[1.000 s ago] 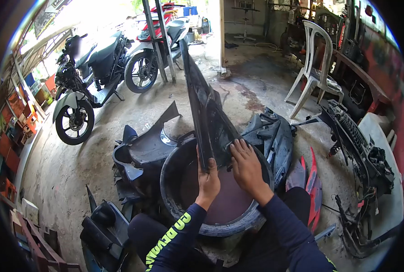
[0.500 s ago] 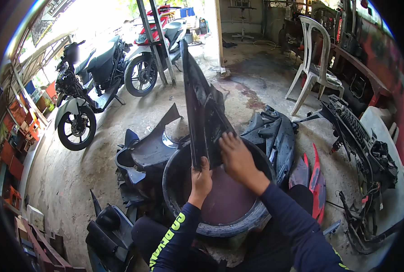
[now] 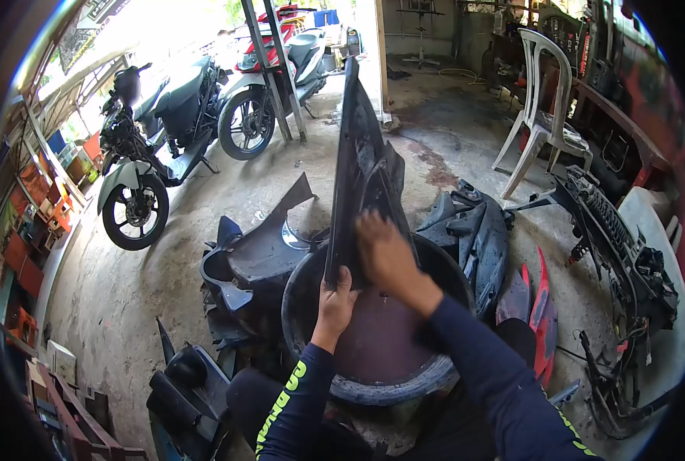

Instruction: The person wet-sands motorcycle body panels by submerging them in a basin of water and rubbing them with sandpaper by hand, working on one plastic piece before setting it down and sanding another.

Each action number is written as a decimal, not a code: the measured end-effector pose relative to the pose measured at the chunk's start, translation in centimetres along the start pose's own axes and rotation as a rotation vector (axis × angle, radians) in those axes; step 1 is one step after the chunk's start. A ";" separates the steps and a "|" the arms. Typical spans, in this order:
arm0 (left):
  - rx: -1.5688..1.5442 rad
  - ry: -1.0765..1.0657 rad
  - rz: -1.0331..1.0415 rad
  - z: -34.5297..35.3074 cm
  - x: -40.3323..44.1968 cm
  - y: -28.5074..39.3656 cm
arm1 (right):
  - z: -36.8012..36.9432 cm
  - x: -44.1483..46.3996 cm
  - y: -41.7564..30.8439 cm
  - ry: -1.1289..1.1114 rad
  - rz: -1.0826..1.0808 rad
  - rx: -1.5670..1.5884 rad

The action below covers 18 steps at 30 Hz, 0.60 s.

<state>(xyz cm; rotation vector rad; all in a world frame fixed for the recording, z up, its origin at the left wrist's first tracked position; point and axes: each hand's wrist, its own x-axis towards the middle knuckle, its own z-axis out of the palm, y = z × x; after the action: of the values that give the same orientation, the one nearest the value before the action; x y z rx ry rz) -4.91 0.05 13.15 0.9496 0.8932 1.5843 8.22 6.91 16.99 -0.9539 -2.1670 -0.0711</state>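
A long black plastic motorcycle body panel stands upright above a round black tub, its narrow end up. My left hand grips the lower end, thumb on the near side. My right hand presses against the panel's inner face, fingers curled and slightly blurred. Anything under those fingers is hidden. Murky reddish-brown water lies in the tub below both hands.
Dark fairing pieces lie left of the tub, with more panels to its right. Red panels and a motorcycle frame are farther right. Behind stand a white plastic chair, a stripped scooter and a red-and-white scooter.
My right hand has moved slightly up and toward the panel's left edge, its fingers going from stretched to curled. The panel has turned more edge-on in my left hand. The view has shifted slightly.
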 end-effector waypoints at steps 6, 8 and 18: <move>-0.010 0.018 0.065 -1.9 1.3 -0.1 | 0.3 -4.5 -5.8 -0.092 -0.049 0.117; -0.050 0.048 0.047 -1.6 0.9 0.1 | 0.8 -2.0 -3.7 -0.081 -0.063 0.088; -0.198 0.015 -0.075 -1.6 1.1 0.9 | 1.3 -0.1 -2.5 0.029 -0.036 0.054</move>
<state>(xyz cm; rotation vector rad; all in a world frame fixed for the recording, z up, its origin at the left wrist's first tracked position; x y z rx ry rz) -6.89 0.84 13.41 0.7574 0.7573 1.5844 5.85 5.41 16.58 -0.8788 -2.1485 -0.0431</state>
